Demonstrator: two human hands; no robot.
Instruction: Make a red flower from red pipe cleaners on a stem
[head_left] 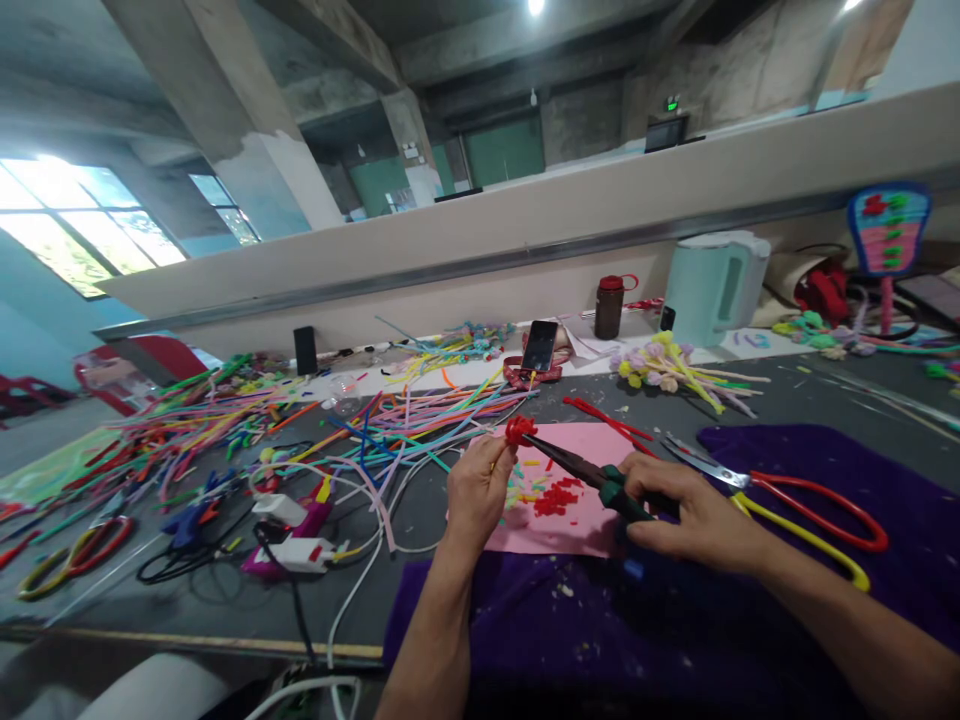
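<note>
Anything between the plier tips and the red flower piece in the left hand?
Nothing visible. The pliers, gripped by the right hand, run straight across the pink sheet to the red flower piece pinched by the left hand; the tips already meet it. The scissors lie off to the right.

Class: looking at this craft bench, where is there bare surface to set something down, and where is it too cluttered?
Free: purple cloth below the scissors, and grey table between flower bunch and cloth. Crowded: the pipe cleaners and cables on the left.
</note>
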